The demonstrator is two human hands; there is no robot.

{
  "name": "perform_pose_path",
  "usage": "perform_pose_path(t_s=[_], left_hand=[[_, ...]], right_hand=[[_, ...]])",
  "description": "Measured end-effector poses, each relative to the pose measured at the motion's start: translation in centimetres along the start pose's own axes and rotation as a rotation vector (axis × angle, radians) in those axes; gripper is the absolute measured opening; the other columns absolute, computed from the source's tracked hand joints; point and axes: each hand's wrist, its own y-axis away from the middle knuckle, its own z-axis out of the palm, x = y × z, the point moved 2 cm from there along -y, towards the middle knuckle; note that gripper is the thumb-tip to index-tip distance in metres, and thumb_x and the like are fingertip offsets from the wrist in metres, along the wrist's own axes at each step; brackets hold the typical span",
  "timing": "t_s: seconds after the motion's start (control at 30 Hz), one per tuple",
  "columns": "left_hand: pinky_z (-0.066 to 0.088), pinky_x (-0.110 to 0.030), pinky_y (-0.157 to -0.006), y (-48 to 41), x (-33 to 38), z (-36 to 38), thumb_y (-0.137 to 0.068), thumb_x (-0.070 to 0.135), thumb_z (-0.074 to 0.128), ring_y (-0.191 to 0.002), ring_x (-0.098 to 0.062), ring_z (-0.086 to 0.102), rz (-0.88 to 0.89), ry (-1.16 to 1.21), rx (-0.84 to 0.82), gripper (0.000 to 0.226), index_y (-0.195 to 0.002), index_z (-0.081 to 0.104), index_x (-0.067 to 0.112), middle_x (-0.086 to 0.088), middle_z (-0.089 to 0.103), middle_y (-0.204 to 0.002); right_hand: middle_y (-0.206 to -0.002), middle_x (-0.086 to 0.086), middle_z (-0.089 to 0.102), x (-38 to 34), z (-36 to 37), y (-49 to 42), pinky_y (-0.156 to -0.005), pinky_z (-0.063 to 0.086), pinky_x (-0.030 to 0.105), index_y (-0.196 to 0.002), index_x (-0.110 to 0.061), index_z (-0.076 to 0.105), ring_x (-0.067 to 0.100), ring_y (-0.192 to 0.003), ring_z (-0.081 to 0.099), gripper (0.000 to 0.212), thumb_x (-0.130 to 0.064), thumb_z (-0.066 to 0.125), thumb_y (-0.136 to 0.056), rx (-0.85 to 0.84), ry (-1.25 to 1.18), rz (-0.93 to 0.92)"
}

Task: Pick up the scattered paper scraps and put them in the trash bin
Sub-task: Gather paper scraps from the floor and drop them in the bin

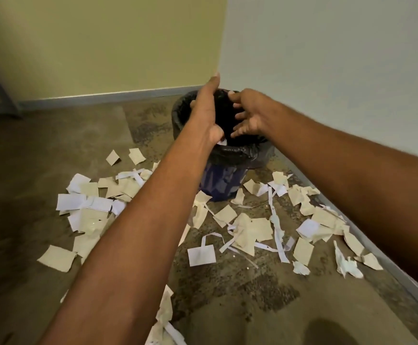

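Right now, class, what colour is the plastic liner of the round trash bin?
Black: the glossy plastic liner shows best in the head view.

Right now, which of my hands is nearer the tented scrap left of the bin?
Left. The left hand hangs over the left half of the trash bin, toward the tented scrap; the right hand is over the right half, farther away.

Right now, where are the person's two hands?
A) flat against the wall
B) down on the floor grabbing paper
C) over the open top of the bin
C: the left hand and the right hand are both over the black-lined mouth of the trash bin, while paper scraps lie on the floor.
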Motion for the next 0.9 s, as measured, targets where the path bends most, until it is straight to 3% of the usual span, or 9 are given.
perform_pose_path(t_s=[0.07,0.13,0.2,0.3,0.4,0.5,0.67,0.8,0.9], left_hand=[[0.063,-0.055,-0.079,1.1,0.1,0.4,-0.077,0.056,0.081,-0.105,-0.044,0.076,0.051,-0.012,-0.026,0.083,-0.14,0.063,0.005,-0.021,0.075,-0.114],[0.063,-0.039,-0.072,2.2,0.2,0.6,-0.094,0.049,0.07,-0.101,-0.034,0.073,0.085,-0.097,0.041,0.051,-0.127,0.067,0.01,-0.015,0.071,-0.113],[0.064,-0.042,-0.085,3.5,0.4,-0.1,-0.097,0.04,0.068,-0.107,-0.026,0.068,0.135,-0.214,0.089,0.041,-0.127,0.065,0.013,-0.011,0.067,-0.122],[0.064,-0.035,-0.081,6.7,0.5,-1.3,-0.102,0.028,0.061,-0.083,-0.018,0.073,0.171,-0.356,0.065,0.022,-0.113,0.074,0.014,-0.003,0.077,-0.094],[0.063,-0.033,-0.07,11.0,0.2,-3.5,-0.105,0.02,0.058,-0.066,-0.017,0.068,0.18,-0.475,0.103,0.025,-0.118,0.074,0.004,-0.005,0.073,-0.077],[0.064,-0.043,-0.082,15.1,-1.0,-6.7,-0.101,0.014,0.062,-0.058,-0.017,0.067,0.075,-0.666,0.116,0.014,-0.103,0.071,0.004,-0.004,0.068,-0.065],[0.061,-0.043,-0.081,21.2,-4.7,-15.5,-0.098,0.015,0.063,-0.089,-0.026,0.071,-0.146,-1.039,0.211,0.013,-0.106,0.072,0.01,-0.014,0.073,-0.105],[0.062,-0.041,-0.074,25.8,-8.4,-23.4,-0.092,0.023,0.073,-0.097,-0.026,0.069,-0.316,-1.47,0.255,0.024,-0.113,0.073,0.012,-0.01,0.071,-0.116],[0.056,-0.036,-0.077,28.9,-11.7,-26.5,-0.074,0.042,0.08,-0.093,-0.025,0.067,-0.508,-1.693,0.135,0.046,-0.107,0.077,0.009,-0.012,0.075,-0.112]], right_hand=[[-0.155,0.02,0.044,0.3,0.0,0.1,-0.111,0.044,0.057,-0.142,-0.009,0.053,0.047,-0.147,0.039,0.039,-0.029,0.058,-0.108,0.026,-0.008,-0.071],[-0.135,0.017,0.059,0.4,-0.1,0.7,-0.098,0.06,0.048,-0.126,-0.008,0.063,0.041,-0.126,0.06,0.027,-0.025,0.064,-0.105,0.071,-0.017,-0.183],[-0.108,0.012,0.069,0.7,-0.2,2.2,-0.086,0.064,0.04,-0.109,-0.009,0.07,0.031,-0.1,0.071,0.012,-0.018,0.064,-0.103,0.095,-0.01,-0.297],[-0.084,0.008,0.075,2.4,0.4,5.9,-0.075,0.063,0.035,-0.091,-0.011,0.072,0.023,-0.076,0.074,0.013,-0.009,0.063,-0.099,0.083,0.02,-0.469],[-0.095,0.01,0.081,6.5,1.5,9.1,-0.083,0.068,0.041,-0.098,-0.009,0.076,0.025,-0.089,0.081,0.008,-0.009,0.069,-0.096,0.061,0.012,-0.526],[-0.096,0.01,0.081,12.5,3.1,10.6,-0.085,0.066,0.049,-0.094,-0.013,0.076,0.026,-0.091,0.079,0.006,-0.015,0.079,-0.09,0.018,0.072,-0.481],[-0.092,-0.002,0.074,22.8,6.3,11.6,-0.075,0.062,0.04,-0.098,-0.021,0.073,0.021,-0.087,0.072,0.016,-0.024,0.084,-0.086,-0.192,0.554,-0.374],[-0.128,0.005,0.071,30.6,8.0,13.5,-0.093,0.055,0.035,-0.131,-0.021,0.072,0.022,-0.116,0.066,0.061,-0.035,0.094,-0.076,-0.599,0.852,-0.445],[-0.154,0.008,0.052,35.8,8.7,14.9,-0.106,0.05,0.043,-0.152,-0.04,0.048,0.032,-0.14,0.05,0.105,-0.068,0.09,-0.06,-0.656,1.095,-0.429]])
